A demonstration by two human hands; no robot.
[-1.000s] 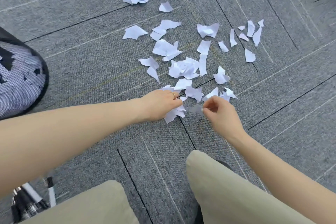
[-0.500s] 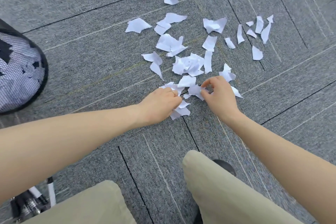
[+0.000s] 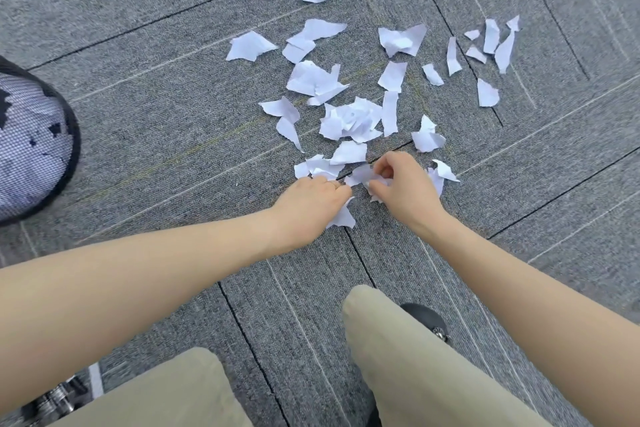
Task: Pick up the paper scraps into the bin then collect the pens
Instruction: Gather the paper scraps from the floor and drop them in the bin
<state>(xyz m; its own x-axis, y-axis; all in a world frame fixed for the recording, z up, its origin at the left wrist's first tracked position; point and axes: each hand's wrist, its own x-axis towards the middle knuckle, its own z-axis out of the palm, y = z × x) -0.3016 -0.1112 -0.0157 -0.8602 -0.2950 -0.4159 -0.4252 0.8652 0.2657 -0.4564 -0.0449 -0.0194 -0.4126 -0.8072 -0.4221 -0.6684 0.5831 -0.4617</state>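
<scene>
Dozens of torn white paper scraps (image 3: 349,121) lie scattered on grey carpet tiles (image 3: 166,121). The left hand (image 3: 308,204) curls its fingers around several scraps. The right hand (image 3: 405,187) pinches another scrap beside it. A black mesh bin (image 3: 31,146), apparently holding scraps, stands well apart at left.

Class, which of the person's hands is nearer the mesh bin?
Left. The left hand lies between the bin and the right hand, which is farther off.
</scene>
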